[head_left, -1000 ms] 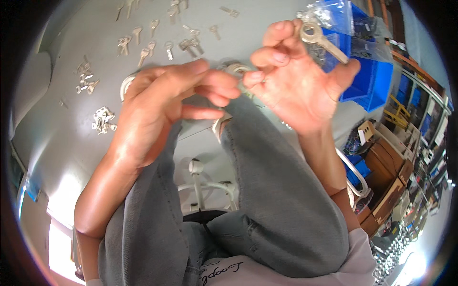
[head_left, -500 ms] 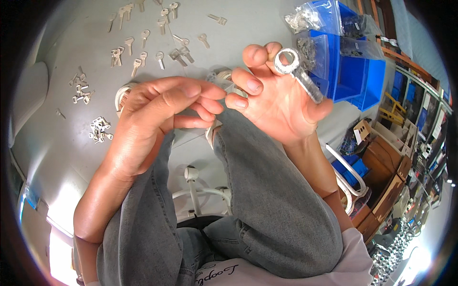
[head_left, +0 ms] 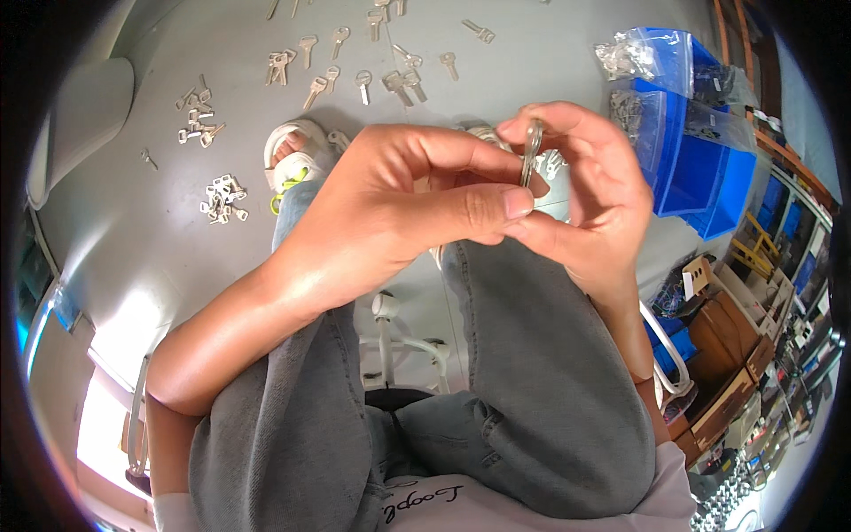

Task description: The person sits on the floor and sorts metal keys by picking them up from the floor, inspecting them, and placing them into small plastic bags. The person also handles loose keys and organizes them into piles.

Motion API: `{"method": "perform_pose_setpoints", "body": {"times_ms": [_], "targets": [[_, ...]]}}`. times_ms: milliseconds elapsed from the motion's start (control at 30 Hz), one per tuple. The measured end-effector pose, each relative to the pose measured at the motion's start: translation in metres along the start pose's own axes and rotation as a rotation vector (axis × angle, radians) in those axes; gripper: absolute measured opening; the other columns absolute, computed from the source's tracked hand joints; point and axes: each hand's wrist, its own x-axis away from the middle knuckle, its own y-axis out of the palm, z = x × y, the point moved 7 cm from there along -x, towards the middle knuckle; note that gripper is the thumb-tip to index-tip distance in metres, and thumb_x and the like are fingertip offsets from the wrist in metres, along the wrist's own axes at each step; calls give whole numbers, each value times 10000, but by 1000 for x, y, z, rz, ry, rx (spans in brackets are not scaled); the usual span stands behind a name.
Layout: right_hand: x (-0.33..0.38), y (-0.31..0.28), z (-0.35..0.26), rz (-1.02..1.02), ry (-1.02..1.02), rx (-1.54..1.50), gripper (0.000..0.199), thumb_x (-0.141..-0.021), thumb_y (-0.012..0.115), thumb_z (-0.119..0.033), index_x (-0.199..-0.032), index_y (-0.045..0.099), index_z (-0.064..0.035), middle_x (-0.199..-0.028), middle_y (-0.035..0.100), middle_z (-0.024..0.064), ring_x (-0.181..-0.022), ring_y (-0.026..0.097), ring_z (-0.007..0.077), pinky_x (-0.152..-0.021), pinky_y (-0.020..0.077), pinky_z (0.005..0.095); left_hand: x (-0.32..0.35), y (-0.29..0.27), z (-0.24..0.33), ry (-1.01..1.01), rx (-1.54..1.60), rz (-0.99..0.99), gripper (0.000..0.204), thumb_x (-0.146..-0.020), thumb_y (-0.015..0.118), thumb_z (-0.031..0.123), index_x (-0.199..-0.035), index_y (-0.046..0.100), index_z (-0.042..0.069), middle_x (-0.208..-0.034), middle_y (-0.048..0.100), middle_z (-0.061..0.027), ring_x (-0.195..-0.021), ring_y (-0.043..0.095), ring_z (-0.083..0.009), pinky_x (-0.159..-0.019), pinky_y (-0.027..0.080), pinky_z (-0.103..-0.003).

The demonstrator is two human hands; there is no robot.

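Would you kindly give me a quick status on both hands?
Left hand and right hand together pinch a metal key ring above the knees. Loose keys on floor. Nothing obstructing.

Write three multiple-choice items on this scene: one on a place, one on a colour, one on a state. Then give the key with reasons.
1. Where do the loose silver metal keys lie?
A. in the person's lap
B. on the grey floor
C. on a shelf

2. What colour are the plastic bins?
A. blue
B. red
C. green

3. How is the small silver metal key held?
A. lying flat on a palm
B. pinched between the left hand and the right hand
C. hanging from a string

Key: B, keys are scattered on the floor; A, the bin walls are blue; B, fingers of both hands meet at it.
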Motion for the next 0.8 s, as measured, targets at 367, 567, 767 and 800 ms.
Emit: {"method": "perform_pose_setpoints", "body": {"times_ms": [367,567,767,800], "targets": [[0,3,-28,32,-101,515,565,-565,719,43,-1087,503,21,-1055,550,80,-839,524,122,-758,419,247,-2,-8,-2,28,-101,76,192,-827,529,91,-933,600,-53,-905,615,-155,-792,611,-189,-713,520,-290],[2,0,-31,63,-130,542,567,-557,734,27,-1079,511,18,-1059,548,81,-838,527,127,-760,419,247,-2,-10,-7,24,61,92,218,-827,551,146,-906,606,-49,-900,614,-161,-802,615,-211,-706,530,-302],[1,2,-36,35,-199,581,554,-558,733,21,-1071,524,8,-1040,550,85,-836,533,144,-752,425,251,-3,-7,-4,28,-19,56,224,-832,544,154,-906,606,-48,-888,616,-165,-796,617,-214,-690,533,-301],[0,2,-37,14,-213,597,544,-558,731,22,-1064,531,4,-1032,551,87,-838,535,149,-748,429,253,-3,-7,-3,35,-34,49,223,-834,541,152,-906,605,-49,-886,617,-165,-794,618,-214,-686,534,-300]]}}
